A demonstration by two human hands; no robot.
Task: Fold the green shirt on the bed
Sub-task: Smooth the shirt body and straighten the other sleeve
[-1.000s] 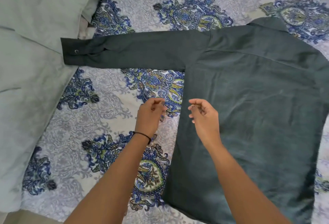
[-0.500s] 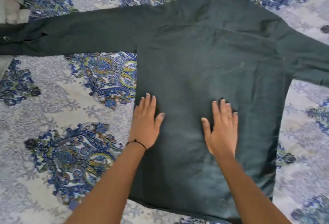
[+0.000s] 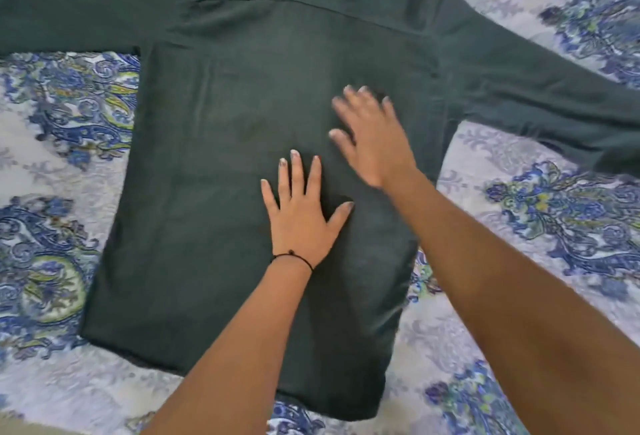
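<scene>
The dark green shirt (image 3: 221,144) lies spread flat on the bed, back side up, its collar end at the top edge of the view. One sleeve runs off to the left, the other off to the right. My left hand (image 3: 300,213) rests palm down on the middle of the shirt's back, fingers spread, a thin black band at the wrist. My right hand (image 3: 372,133) is flat and open on the cloth just above and to the right of it, blurred by motion. Neither hand grips the fabric.
The bedspread (image 3: 540,227) is pale with blue and green paisley patterns and shows on both sides of the shirt and below its hem. A strip of the bed's near edge (image 3: 20,429) appears at the bottom left corner.
The view has shifted right and closer. Both hands went from raised with curled fingers to flat on the shirt. My right hand has since slid up and to the right.
</scene>
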